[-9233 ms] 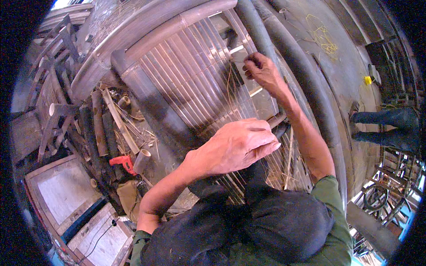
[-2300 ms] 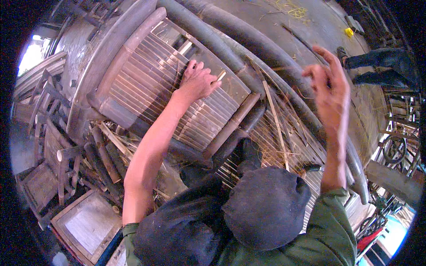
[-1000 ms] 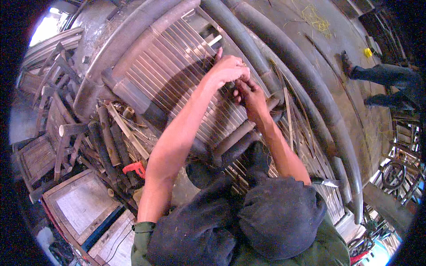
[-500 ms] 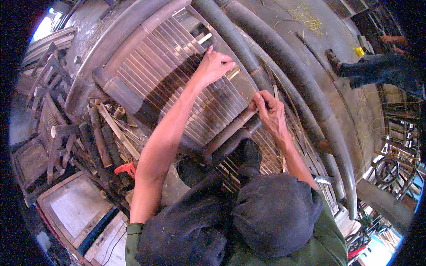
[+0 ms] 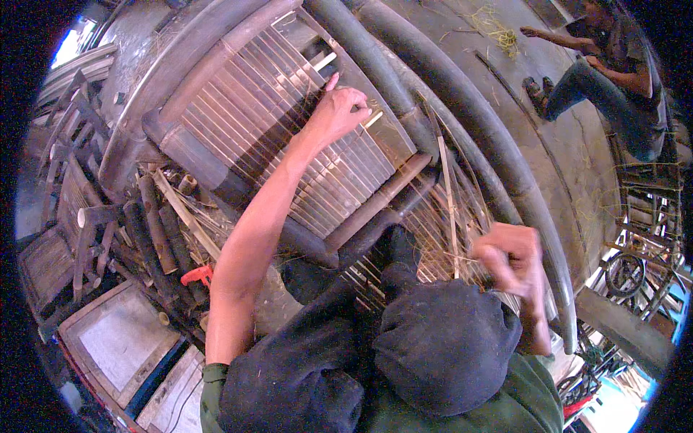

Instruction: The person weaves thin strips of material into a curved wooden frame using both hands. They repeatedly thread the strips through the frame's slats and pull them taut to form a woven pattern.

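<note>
A slatted bamboo panel lies in front of me inside a frame of thick dark bamboo poles. My left hand rests on its slats near their right-hand ends. One finger stretches out while the thumb and other fingers curl together. Whatever they pinch is hidden. Beside the fingertips a pale slat end sticks out. My right hand is away from the panel, above loose strips at the right, with its fingers curled but smeared by motion. A long pale bamboo strip stands between that hand and the panel's lower right corner.
Curved thick poles arc along the right side. Beyond them another person sits. Left of me are stacked bamboo offcuts, a red-orange tool and framed pale panels. Yellow string lies on the far floor.
My right hand has left the panel's lower right corner and moved toward me and to the right. My left hand stays on the slats. The other person has come further into view.
</note>
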`<state>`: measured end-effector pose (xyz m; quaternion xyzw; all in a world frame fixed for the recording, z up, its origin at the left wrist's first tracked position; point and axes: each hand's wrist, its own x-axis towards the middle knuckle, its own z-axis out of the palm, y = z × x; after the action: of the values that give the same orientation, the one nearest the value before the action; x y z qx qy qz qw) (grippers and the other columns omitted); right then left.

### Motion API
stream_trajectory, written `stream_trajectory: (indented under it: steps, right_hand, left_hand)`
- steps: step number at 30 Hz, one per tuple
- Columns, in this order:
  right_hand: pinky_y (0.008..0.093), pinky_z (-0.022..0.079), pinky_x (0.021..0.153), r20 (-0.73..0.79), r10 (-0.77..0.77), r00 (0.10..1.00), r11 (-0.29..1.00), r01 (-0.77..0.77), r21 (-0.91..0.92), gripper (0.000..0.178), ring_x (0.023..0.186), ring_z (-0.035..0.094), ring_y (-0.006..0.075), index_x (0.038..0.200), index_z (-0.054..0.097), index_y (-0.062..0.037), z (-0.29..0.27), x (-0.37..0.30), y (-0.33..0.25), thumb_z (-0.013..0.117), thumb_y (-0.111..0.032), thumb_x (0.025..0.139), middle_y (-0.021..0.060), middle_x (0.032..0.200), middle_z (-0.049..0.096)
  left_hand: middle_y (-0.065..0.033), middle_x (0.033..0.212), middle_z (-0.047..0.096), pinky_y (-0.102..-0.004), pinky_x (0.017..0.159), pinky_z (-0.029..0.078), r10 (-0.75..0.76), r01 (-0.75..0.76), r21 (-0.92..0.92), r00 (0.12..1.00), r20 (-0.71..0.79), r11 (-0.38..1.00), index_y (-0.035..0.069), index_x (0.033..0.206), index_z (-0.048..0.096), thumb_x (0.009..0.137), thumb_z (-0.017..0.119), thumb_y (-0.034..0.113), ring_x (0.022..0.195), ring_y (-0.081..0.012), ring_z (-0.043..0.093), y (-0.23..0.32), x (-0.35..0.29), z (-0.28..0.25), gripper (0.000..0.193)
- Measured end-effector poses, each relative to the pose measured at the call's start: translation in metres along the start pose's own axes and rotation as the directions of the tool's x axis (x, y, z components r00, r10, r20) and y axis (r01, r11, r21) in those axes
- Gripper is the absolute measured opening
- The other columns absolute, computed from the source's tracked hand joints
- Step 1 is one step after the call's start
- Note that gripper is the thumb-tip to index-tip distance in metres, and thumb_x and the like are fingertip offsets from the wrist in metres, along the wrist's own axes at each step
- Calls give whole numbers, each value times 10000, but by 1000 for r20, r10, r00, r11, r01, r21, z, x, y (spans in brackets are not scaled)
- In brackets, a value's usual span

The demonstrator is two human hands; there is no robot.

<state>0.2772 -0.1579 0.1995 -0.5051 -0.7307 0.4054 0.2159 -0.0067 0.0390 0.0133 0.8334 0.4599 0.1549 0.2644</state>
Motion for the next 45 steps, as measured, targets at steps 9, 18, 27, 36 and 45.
stream_trajectory:
  steps: [9, 18, 27, 36, 45]
  right_hand:
    - [371, 468, 652, -674, 272, 686, 450, -710, -541, 124, 694, 615, 250, 838, 688, -36, -108, -65, 28, 586, -106, 840, 132, 748, 650]
    - [313, 474, 698, -13, 433, 901, 837, -397, 377, 562, 731, 564, 160, 1302, 508, -65, 69, 79, 121, 285, -495, 1017, 76, 869, 625]
    - [269, 384, 494, 563, 316, 764, -6, -592, 806, 644, 521, 403, 121, 1138, 521, -108, 155, 183, 163, 301, -677, 934, 30, 681, 524]
    - [371, 469, 919, -413, -123, 902, 992, 127, -18, 445, 989, 623, 301, 1271, 546, -58, 155, 133, 119, 435, -378, 982, 158, 1053, 641]
    - [298, 468, 790, -603, 68, 795, 765, 346, 543, 441, 884, 571, 132, 997, 608, -10, 175, 174, 136, 535, -443, 949, 56, 951, 624]
  left_hand:
    - [-75, 920, 596, -398, 837, 496, 425, -429, -3, 895, 133, 903, 65, 858, 578, 779, 693, 237, 938, -285, 578, 84, -68, 39, 222]
    - [-79, 717, 550, -381, 679, 484, 345, -373, -140, 919, -190, 917, 62, 696, 560, 796, 669, 134, 716, -264, 570, 117, -101, 34, 164]
    - [-111, 723, 549, -385, 699, 491, 254, -347, -235, 902, -349, 908, 43, 703, 556, 849, 653, 148, 731, -297, 571, 123, -108, 32, 205]
    - [-161, 691, 543, -403, 692, 477, 112, -204, -254, 936, -333, 945, 8, 710, 543, 855, 611, 106, 723, -329, 569, 132, -110, 5, 188]
    - [-105, 973, 639, -398, 904, 470, 374, -391, 47, 826, -421, 919, 43, 942, 636, 874, 598, 192, 953, -292, 603, 110, -33, -29, 168]
